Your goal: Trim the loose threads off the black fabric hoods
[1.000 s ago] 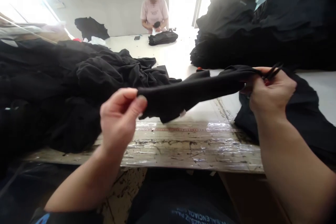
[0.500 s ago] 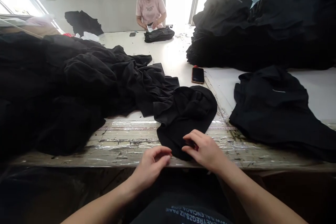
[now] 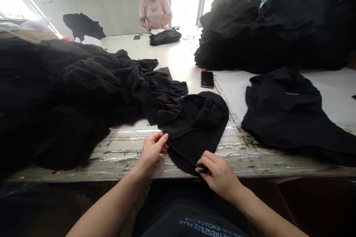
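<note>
A black garment lies bunched at the table's front edge, its near end spread flatter and its far end in rounded folds. My left hand pinches the left edge of this cloth between thumb and fingers. In my right hand, closed at the near edge of the cloth, are small black thread snips with a touch of red. Their tips point left over the fabric; most of the handle is hidden by my fingers.
A large heap of black garments fills the left side. On the right lie another black garment and a tall stack. A phone rests beyond my cloth. Across the table, a person in pink works over folded black cloth.
My left hand has moved up and left and taken hold of the cloth's edge. My right hand has come down toward the near edge, and the snips show more.
</note>
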Motion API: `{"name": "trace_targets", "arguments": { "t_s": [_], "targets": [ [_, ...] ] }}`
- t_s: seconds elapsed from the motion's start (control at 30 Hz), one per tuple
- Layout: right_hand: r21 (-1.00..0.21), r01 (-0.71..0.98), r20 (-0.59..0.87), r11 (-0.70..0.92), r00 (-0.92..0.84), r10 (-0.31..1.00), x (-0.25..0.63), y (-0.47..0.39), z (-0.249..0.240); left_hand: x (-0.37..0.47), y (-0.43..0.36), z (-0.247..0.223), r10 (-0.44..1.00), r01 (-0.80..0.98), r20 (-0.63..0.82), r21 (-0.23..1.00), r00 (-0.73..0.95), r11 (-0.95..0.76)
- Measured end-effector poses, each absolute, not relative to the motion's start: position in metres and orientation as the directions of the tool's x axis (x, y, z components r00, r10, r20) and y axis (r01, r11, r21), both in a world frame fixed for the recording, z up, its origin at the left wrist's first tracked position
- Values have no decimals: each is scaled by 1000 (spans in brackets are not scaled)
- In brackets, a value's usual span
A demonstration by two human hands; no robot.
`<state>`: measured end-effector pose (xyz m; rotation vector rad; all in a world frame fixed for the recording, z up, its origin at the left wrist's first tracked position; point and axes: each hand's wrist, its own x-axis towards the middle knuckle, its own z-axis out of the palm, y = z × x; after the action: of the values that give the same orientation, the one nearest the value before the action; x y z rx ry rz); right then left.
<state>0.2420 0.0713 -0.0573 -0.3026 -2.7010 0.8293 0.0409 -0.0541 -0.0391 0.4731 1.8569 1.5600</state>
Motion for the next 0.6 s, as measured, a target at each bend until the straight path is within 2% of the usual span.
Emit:
{"name": "trace_targets", "arguments": {
  "t_s": [0.13,0.37,0.6],
  "targets": [
    [-569,121,226,813,-928,296,243,69,-61,44,-65,-38,669,-273,-338,940,-662,205],
    [-560,117,240,820,-925,296,243,69,-62,49,-69,-38,678,-442,-382,892,-628,93],
    [-548,114,284,828,-906,313,241,67,-62,49,-70,-41,703,-456,-363,888,-612,61]
  ]
}}
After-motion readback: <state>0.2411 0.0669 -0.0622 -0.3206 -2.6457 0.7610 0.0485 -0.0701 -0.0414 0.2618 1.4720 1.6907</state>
